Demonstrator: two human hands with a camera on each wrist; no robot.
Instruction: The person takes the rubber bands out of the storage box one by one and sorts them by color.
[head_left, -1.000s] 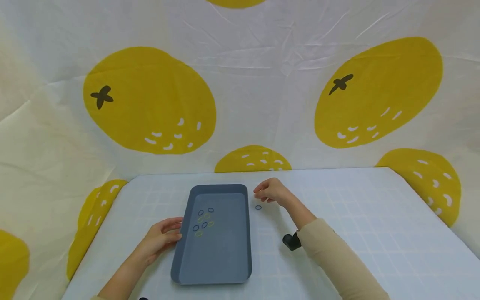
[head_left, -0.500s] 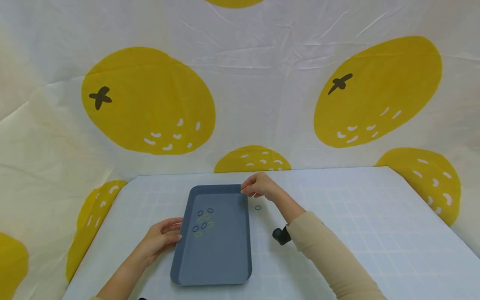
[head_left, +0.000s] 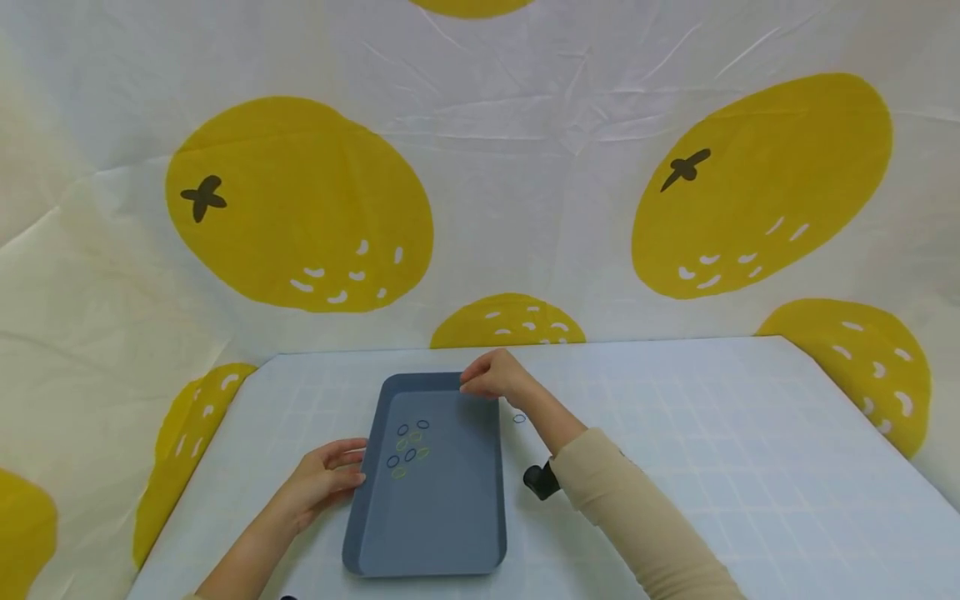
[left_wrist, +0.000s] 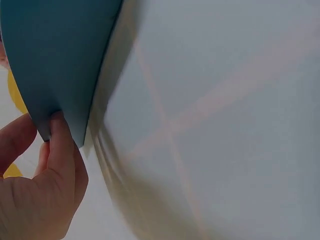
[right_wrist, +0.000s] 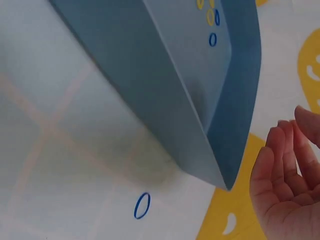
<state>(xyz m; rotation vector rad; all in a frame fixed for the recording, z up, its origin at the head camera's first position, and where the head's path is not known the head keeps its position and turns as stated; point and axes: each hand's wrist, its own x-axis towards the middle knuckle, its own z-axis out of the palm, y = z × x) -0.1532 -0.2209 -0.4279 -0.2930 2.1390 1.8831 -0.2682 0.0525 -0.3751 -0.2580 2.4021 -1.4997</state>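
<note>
A blue-grey rectangular tray [head_left: 427, 533] lies on the white table. Several thin rings, dark blue [head_left: 410, 455] and yellow [head_left: 399, 473], rest on the left half of its floor. My left hand [head_left: 322, 479] touches the tray's left wall with relaxed fingers, thumb near the rim; its fingertips [left_wrist: 57, 120] show against the outer wall. Over the tray's far right corner hovers my right hand [head_left: 493, 377], thumb and fingers drawn close together. In the right wrist view my right hand [right_wrist: 290, 170] shows no object between the fingertips; I cannot tell whether something thin is there.
Another thin blue ring [right_wrist: 142, 205] lies on the table just right of the tray. The table [head_left: 675, 433] has a pale grid and ends at a cloth backdrop [head_left: 525, 208] with yellow fruit prints. A black device [head_left: 542, 481] sits at my right wrist.
My right hand has moved left from beside the tray, above the loose ring, to over the tray's far right corner. The left hand and the rings have stayed in place.
</note>
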